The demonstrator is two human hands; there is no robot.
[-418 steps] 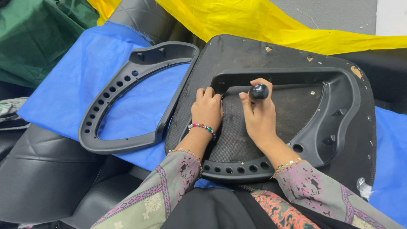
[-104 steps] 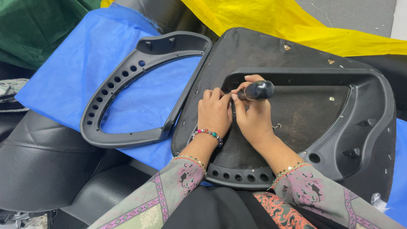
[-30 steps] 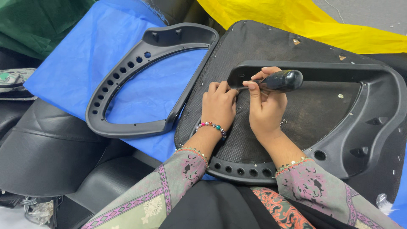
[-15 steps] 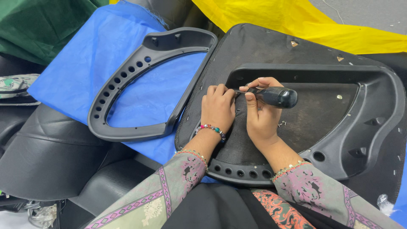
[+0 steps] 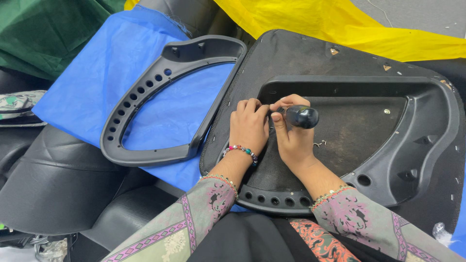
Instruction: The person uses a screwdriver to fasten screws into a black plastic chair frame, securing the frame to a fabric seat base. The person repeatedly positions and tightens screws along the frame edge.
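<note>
A sheet of bright blue woven fabric point(image 5: 121, 82) spreads across the upper left, with yellow cloth point(image 5: 349, 29) bunched along the top edge and dark green cloth point(image 5: 43, 34) in the far corner. Black leather-like seat cushions point(image 5: 53, 184) lie at the lower left. On the right rests a large black chair-back panel covered in mesh fabric point(image 5: 301, 58), its moulded black plastic frame point(image 5: 437, 126) ringing a recessed centre. A second, separate black plastic curved frame with a row of round holes point(image 5: 145, 97) lies on the blue fabric just beside the panel's left edge. A person in patterned grey and pink sleeves point(image 5: 369, 228) leans over the panel. The left hand point(image 5: 248, 127), a beaded bracelet point(image 5: 241, 149) at the wrist, presses flat on the mesh with fingers together at the frame's inner left corner. The right hand point(image 5: 290, 136) has its fingers wrapped around a black-handled tool point(image 5: 301, 116), held touching the left fingertips at that same corner; the tool's tip is hidden.
</note>
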